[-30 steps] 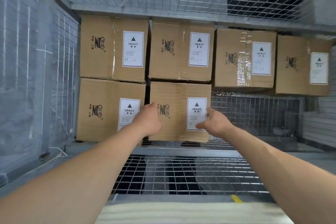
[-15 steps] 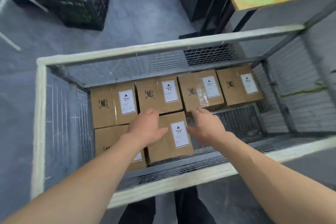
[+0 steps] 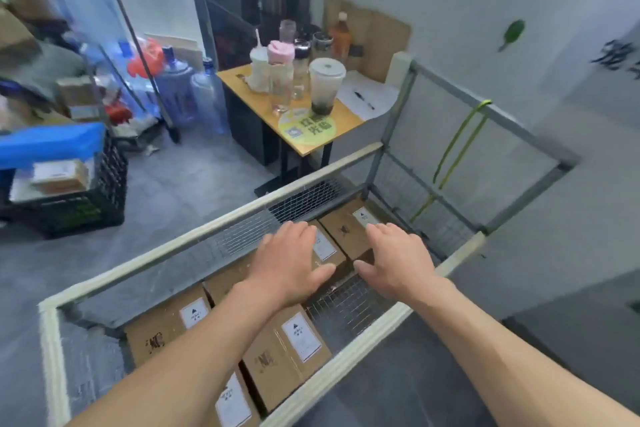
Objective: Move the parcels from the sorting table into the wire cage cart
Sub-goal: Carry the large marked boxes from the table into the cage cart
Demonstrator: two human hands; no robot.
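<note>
Both hands over wire cage cart (image 3: 221, 224), holding nothing: left hand (image 3: 289, 262) and right hand (image 3: 398, 262) flat, fingers spread wide above cardboard parcels (image 3: 287, 354).

wire cage cart (image 3: 173, 246) | mesh floor (image 3: 346, 303) | cardboard parcels (image 3: 277, 367) flat, labels up

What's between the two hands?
Head view: between the left hand and right hand shows a labelled parcel down in the cart; neither hand grips it.
</note>
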